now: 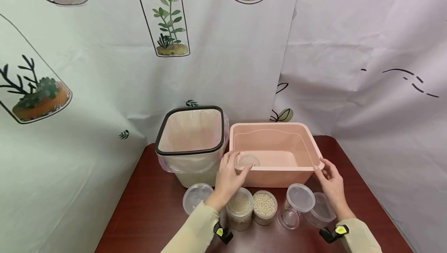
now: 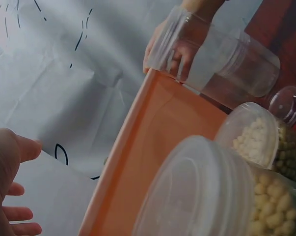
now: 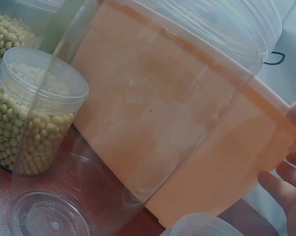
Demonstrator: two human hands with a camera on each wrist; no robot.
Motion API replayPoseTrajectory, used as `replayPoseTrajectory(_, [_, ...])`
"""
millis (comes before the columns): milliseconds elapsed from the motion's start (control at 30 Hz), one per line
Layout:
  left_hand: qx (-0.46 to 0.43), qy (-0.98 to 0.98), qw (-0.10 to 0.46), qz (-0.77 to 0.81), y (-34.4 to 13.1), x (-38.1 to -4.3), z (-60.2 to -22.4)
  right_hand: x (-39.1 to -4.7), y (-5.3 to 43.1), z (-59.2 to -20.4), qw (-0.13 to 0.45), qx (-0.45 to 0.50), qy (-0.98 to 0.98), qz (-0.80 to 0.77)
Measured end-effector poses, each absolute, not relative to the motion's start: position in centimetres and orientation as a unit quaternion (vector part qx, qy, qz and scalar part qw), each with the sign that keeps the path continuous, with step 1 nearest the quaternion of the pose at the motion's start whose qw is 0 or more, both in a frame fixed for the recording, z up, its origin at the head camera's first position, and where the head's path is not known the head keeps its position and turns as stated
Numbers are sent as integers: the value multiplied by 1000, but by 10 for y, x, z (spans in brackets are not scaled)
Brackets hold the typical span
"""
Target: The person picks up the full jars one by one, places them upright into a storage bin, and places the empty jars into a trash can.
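A pink plastic basin [image 1: 272,177] stands at the back of the table, with a round clear lid-like piece [image 1: 249,161] inside near its left front corner. My left hand [image 1: 228,175] is at that corner, its fingers and thumb spread and fairly straight; in the left wrist view the hand appears apart from the rim. At the right front corner, my right hand [image 1: 330,183] grips the basin, fingers at the rim and thumb against the front. Nearest below the hands are a jar of pale beans [image 1: 264,206], a taller lidded jar [image 1: 239,210] and a clear jar [image 1: 297,202].
A bin [image 1: 190,152] with a black rim and plastic liner stands left of the basin. Another clear-lidded container [image 1: 198,196] sits partly behind the left forearm. A low clear container [image 1: 320,211] lies by the right wrist. Printed cloth [image 1: 227,78] hangs behind the dark red table [image 1: 139,206].
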State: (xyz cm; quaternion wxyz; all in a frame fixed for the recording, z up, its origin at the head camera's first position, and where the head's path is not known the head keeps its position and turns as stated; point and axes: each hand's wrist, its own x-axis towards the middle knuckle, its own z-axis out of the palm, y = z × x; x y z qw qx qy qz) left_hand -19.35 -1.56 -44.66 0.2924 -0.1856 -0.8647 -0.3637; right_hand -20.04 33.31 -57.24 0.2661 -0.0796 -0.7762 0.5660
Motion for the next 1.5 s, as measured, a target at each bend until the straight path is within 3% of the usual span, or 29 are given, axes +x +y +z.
replayPoseTrajectory(567, [-294,-825,278,-395,-37,-171,-477,-201,333,-575,270,-70,-760,587])
replayPoseTrajectory(867, [-292,-824,233,-426,-45,-157,-492,-204,335,-577,265,-82,-775,567])
replayPoseTrajectory(1233, [-332,-816,222,-418,-54,-146,-505,-202,330,-571,263,-84,-755,595])
replayPoseTrajectory(1500, [-309,-841,171,-409,-56,-136,-520,-202,331,-573,259,-72,-732,626])
